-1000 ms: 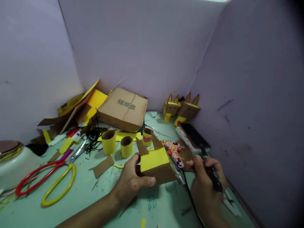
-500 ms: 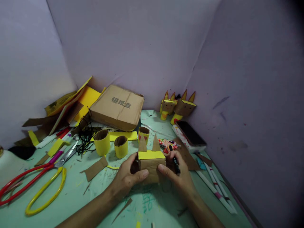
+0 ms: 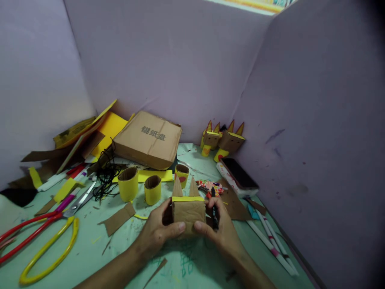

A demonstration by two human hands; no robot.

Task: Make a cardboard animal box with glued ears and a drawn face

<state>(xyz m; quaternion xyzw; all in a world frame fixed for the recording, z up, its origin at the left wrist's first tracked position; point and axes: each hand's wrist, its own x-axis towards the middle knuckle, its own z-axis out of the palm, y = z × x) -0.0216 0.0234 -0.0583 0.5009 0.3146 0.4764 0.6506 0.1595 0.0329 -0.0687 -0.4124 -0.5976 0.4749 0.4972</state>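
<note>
Between my two hands is a small cardboard animal head (image 3: 189, 212), with a yellow strip along its top and two pointed cardboard ears. My left hand (image 3: 159, 230) grips its left side, thumb on the front face. My right hand (image 3: 219, 228) grips the right side the same way and also keeps a black marker pen (image 3: 214, 210) upright in its fingers. Just beyond stand short yellow-wrapped cardboard tubes (image 3: 128, 186), one of them (image 3: 182, 174) with a red spot. The far sides of the head and some fingertips are hidden.
At left lie scissors (image 3: 67, 212) with red and yellow handles, tangled black cord (image 3: 106, 174) and card scraps (image 3: 118, 218). A cardboard box (image 3: 147, 140) sits at the back. Finished animal figures (image 3: 231, 140), a phone (image 3: 240, 172) and white pens (image 3: 267, 241) are on the right.
The cardboard head has tilted so its front face shows more squarely and its yellow top looks thinner. Both hands keep their hold. The camera view has shifted slightly upward.
</note>
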